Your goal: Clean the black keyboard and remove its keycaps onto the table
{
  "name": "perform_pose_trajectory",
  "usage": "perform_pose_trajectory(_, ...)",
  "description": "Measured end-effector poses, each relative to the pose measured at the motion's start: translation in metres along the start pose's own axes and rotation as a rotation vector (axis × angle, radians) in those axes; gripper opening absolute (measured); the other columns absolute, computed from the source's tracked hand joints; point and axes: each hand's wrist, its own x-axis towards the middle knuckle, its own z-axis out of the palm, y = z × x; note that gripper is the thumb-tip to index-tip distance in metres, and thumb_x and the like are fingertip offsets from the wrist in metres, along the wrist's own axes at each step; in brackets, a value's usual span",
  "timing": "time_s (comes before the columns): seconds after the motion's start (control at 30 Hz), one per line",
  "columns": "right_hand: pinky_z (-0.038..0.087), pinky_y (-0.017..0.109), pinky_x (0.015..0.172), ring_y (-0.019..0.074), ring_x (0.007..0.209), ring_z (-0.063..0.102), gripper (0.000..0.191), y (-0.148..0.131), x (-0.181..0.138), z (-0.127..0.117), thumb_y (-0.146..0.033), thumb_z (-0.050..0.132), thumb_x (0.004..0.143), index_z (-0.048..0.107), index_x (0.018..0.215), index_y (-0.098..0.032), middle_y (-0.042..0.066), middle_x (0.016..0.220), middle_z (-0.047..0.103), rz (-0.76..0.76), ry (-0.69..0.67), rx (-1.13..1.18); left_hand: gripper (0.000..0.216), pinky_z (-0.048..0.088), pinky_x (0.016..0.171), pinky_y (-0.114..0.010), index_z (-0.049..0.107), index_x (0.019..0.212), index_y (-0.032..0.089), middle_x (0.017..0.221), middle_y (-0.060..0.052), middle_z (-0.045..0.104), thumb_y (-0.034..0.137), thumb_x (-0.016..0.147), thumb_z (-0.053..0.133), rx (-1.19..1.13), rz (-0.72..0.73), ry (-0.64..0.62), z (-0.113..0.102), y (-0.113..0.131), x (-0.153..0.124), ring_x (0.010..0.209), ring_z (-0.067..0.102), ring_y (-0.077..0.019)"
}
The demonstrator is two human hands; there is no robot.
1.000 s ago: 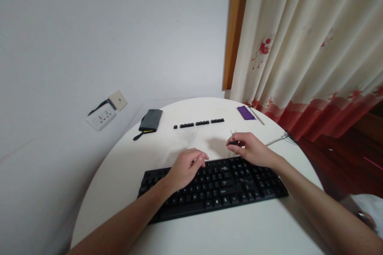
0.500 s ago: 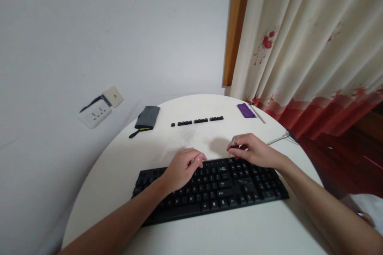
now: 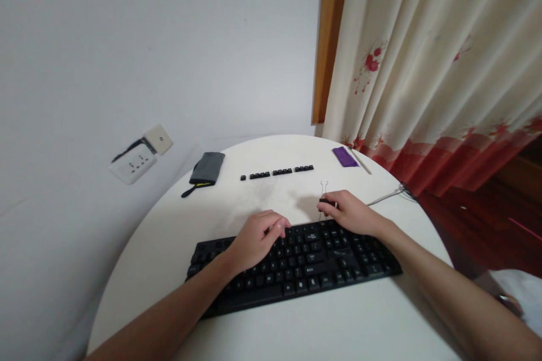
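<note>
On the near half of the desk point(image 3: 339, 327) lies the keyboard point(image 3: 296, 276), with both forearms reaching in over it. The left hand point(image 3: 254, 240) rests on the upper rows left of centre, its fingers point(image 3: 276, 225) loosely curled and holding nothing. It has hardly stirred over the last second.

The right hand point(image 3: 353, 214) sits at the keyboard's far edge, right of centre, pinching the black body of a wire tool point(image 3: 326, 201) between thumb and forefinger. Half a second ago the tool was tipped down at the top row, its wires nearly hidden by the hand. Now its two wire loops stand clear beyond the fingertips, over bare desk just past the keyboard — so the tool has come away from the keys. Whether a cap hangs in it cannot be told.

Farther out a cable point(image 3: 383, 198) runs off to the right. Beyond it a row of loose keycaps point(image 3: 277, 172) lies well apart from both hands — unchanged — with a grey pouch point(image 3: 208, 167) to its left and a purple pad point(image 3: 345, 156) to its right.
</note>
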Motion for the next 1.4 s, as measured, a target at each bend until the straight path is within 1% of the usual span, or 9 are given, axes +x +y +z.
perform_pose_trajectory(0.2, 0.043, 0.028, 0.061, 0.0174, 0.062, 0.061, 0.036, 0.011, 0.008, 0.018, -0.039, 0.043, 0.097, 0.057, 0.071, -0.02, 0.005, 0.066, 0.067, 0.131, 0.115, 0.058, 0.03, 0.046, 0.077, -0.026, 0.069, 0.083, 0.018, 0.075, -0.001, 0.069, 0.023, 0.098, 0.043, -0.008, -0.001, -0.016, 0.001, 0.002, 0.0, 0.075, 0.063, -0.0139)
perform_pose_trajectory(0.37, 0.044, 0.026, 0.057, 0.0145, 0.054, 0.059, 0.038, 0.014, 0.012, 0.02, -0.04, 0.043, 0.097, 0.058, 0.07, -0.018, 0.003, 0.06, 0.064, 0.189, 0.208, 0.221, 0.028, 0.046, 0.078, -0.027, 0.069, 0.087, 0.019, 0.079, -0.001, 0.068, 0.024, 0.098, 0.044, 0.002, 0.011, -0.026, 0.001, 0.002, 0.0, 0.078, 0.063, -0.0145)
perform_pose_trajectory(0.5, 0.045, 0.024, 0.055, 0.0133, 0.055, 0.059, 0.036, -0.01, 0.002, 0.018, -0.042, 0.047, 0.096, 0.062, 0.075, -0.017, 0.001, 0.062, 0.065, 0.109, 0.306, 0.369, 0.017, 0.047, 0.075, -0.027, 0.065, 0.106, 0.021, 0.092, -0.003, 0.068, 0.029, 0.091, 0.059, 0.0, -0.036, 0.033, 0.002, 0.0, 0.0, 0.082, 0.061, -0.0158)
perform_pose_trajectory(0.6, 0.048, 0.025, 0.06, 0.0143, 0.06, 0.062, 0.031, -0.032, -0.008, 0.024, -0.039, 0.054, 0.094, 0.067, 0.076, -0.018, 0.001, 0.065, 0.067, 0.02, 0.286, 0.399, 0.038, 0.047, 0.074, -0.028, 0.059, 0.114, 0.021, 0.1, -0.004, 0.066, 0.031, 0.08, 0.074, -0.01, -0.033, 0.089, 0.004, 0.0, -0.001, 0.087, 0.06, -0.0173)
perform_pose_trajectory(0.7, 0.049, 0.026, 0.066, 0.0155, 0.069, 0.066, 0.03, -0.046, -0.014, 0.034, -0.035, 0.057, 0.093, 0.069, 0.069, -0.019, 0.003, 0.074, 0.072, -0.062, 0.272, 0.359, 0.046, 0.048, 0.077, -0.03, 0.06, 0.111, 0.021, 0.101, -0.003, 0.065, 0.033, 0.073, 0.081, -0.001, 0.003, 0.102, 0.004, 0.0, 0.0, 0.089, 0.06, -0.0181)
perform_pose_trajectory(0.87, 0.05, 0.026, 0.075, 0.0151, 0.077, 0.068, 0.026, -0.052, -0.015, 0.045, -0.028, 0.057, 0.094, 0.07, 0.073, -0.02, 0.003, 0.084, 0.073, -0.167, 0.262, 0.358, 0.025, 0.047, 0.079, -0.032, 0.065, 0.092, 0.019, 0.086, -0.002, 0.066, 0.03, 0.076, 0.079, 0.03, 0.126, 0.098, 0.003, -0.001, 0.001, 0.085, 0.06, -0.018)
perform_pose_trajectory(0.97, 0.049, 0.026, 0.078, 0.0152, 0.08, 0.067, 0.021, -0.053, -0.015, 0.046, -0.026, 0.056, 0.094, 0.069, 0.079, -0.019, 0.003, 0.086, 0.072, -0.194, 0.252, 0.342, 0.017, 0.047, 0.081, -0.033, 0.066, 0.091, 0.019, 0.087, -0.003, 0.068, 0.026, 0.08, 0.076, 0.034, 0.179, 0.094, 0.004, -0.003, 0.002, 0.086, 0.06, -0.0181)
perform_pose_trajectory(1.2, 0.048, 0.029, 0.076, 0.0164, 0.076, 0.063, 0.024, -0.054, -0.013, 0.055, -0.03, 0.046, 0.098, 0.061, 0.084, -0.019, 0.003, 0.079, 0.067, -0.024, 0.257, 0.326, 0.025, 0.049, 0.084, -0.032, 0.065, 0.103, 0.021, 0.094, -0.003, 0.068, 0.02, 0.08, 0.075, 0.038, 0.115, 0.112, 0.005, 0.0, 0.0, 0.091, 0.06, -0.0183)
perform_pose_trajectory(1.4, 0.05, 0.029, 0.07, 0.016, 0.071, 0.062, 0.026, -0.051, -0.009, 0.062, -0.038, 0.044, 0.099, 0.055, 0.083, -0.02, 0.001, 0.076, 0.064, 0.073, 0.252, 0.508, 0.015, 0.047, 0.087, -0.036, 0.067, 0.099, 0.021, 0.094, -0.003, 0.071, 0.02, 0.085, 0.07, 0.058, 0.203, 0.092, 0.006, 0.002, 0.001, 0.092, 0.06, -0.0194)
